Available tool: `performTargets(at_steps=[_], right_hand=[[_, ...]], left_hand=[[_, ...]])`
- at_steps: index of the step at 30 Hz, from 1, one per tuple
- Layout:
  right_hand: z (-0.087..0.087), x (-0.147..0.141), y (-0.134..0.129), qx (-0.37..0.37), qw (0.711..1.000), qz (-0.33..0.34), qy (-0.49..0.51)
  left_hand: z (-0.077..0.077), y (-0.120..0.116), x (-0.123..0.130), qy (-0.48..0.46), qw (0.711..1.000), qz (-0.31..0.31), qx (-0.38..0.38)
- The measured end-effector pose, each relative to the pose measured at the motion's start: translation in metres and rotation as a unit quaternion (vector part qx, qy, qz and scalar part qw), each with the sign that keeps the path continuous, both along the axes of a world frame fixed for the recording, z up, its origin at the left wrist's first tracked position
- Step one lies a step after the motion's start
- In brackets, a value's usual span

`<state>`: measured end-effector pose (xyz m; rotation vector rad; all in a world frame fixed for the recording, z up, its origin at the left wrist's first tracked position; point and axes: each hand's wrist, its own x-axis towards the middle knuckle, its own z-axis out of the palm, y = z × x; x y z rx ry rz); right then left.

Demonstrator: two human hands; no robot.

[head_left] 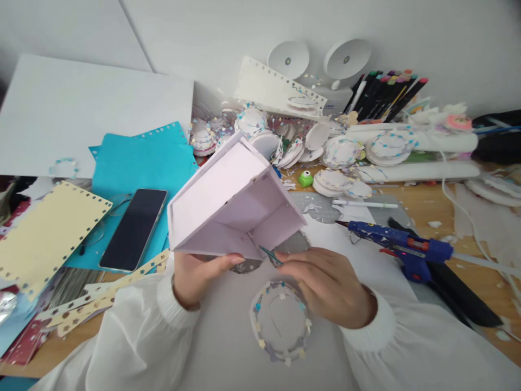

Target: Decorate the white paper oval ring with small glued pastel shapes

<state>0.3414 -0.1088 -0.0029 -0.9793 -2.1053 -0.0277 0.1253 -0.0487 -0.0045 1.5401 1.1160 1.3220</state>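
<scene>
My left hand (203, 276) grips the lower left edge of a pale pink open box (228, 179), thumb along its rim. The box is tilted, its open side facing me. My right hand (321, 282) pinches a thin dark teal pointed tool (270, 255), perhaps tweezers. Its tip reaches the box's inner lower corner, where small specks show. Below the hands lies a round white disc (280, 323) ringed with wire and small blue, cream and lilac stars. Right of my right hand rests a blue glue gun (394, 244) with its nozzle pointing left.
A phone (134, 228) lies on turquoise sheets (142, 157) at the left, beside a punched cream sheet (52, 233). Star-trimmed white discs (342, 151) crowd the back. Markers (386, 92) stand at the back right. A green frog-shaped punch (305, 178) sits behind the box. A white cord (451, 195) trails down the right.
</scene>
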Motion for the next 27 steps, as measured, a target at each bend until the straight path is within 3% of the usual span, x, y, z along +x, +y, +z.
performTargets(at_steps=[6, 19, 27], right_hand=[[0.0008, 0.0019, 0.001, -0.005, 0.999, -0.014, 0.046], [-0.0066, 0.0057, 0.0005, -0.048, 0.998, 0.025, 0.013], [-0.0069, 0.0033, 0.0012, -0.029, 0.999, 0.013, -0.016]], left_hand=[[-0.0014, 0.0026, 0.0, 0.003, 1.0, 0.004, 0.019], [-0.0028, 0.001, -0.0016, 0.035, 0.999, 0.011, 0.011], [0.001, -0.0005, 0.0, 0.028, 1.0, 0.003, 0.008]])
